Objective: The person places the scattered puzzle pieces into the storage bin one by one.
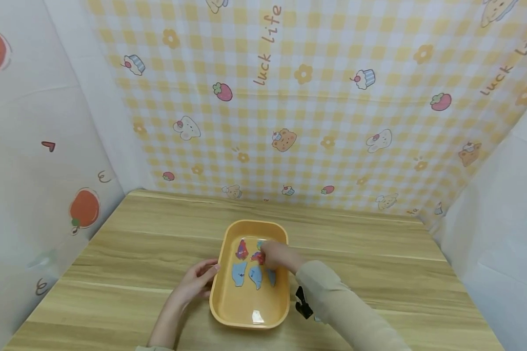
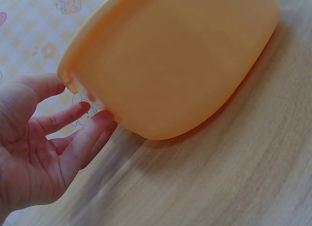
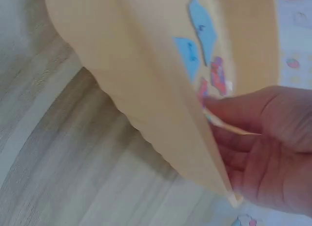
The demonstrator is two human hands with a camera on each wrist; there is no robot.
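Note:
A yellow-orange plastic bin [image 1: 250, 312] sits on the wooden table with several flat, irregular cut-out pieces inside. My left hand [image 1: 198, 280] grips the bin's left side, fingertips at the rim and outer wall in the left wrist view. Inside the bin, at its right side, my right hand [image 1: 278, 256] pinches a thin flat piece [image 3: 234, 129], seen nearly edge-on in the right wrist view. Red-purple pieces, one at left [image 1: 242, 250] and one by the right fingers [image 1: 256, 257], lie above a row of light blue pieces [image 1: 239, 274] with small dark marks.
The wood-grain table [image 1: 369, 273] extends around the bin. A yellow checked cloth [image 1: 290, 107] hangs behind it, with white printed cloth [image 1: 30, 170] at the left. A black clip or strap [image 1: 304, 303] is by the right sleeve. Part of a bluish thing [image 1: 317, 319] shows under that sleeve.

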